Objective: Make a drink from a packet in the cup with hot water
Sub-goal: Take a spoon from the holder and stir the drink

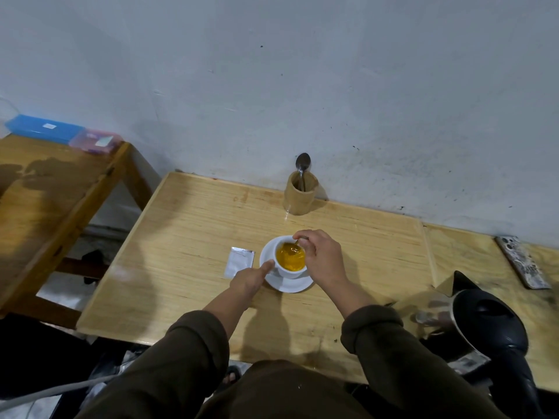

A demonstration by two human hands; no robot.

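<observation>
At frame center, a white cup (289, 261) of orange drink sits on a saucer (289, 285). The right hand (323, 255) pinches a spoon (295, 247), stirring; the left hand (252, 278), fingers curled, braces the cup. The torn packet (239, 262) lies left.

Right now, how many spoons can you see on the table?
2. One spoon stands bowl-up in the wooden holder by the wall. The other is in the cup, pinched by the right hand. More may be hidden inside the holder.
</observation>
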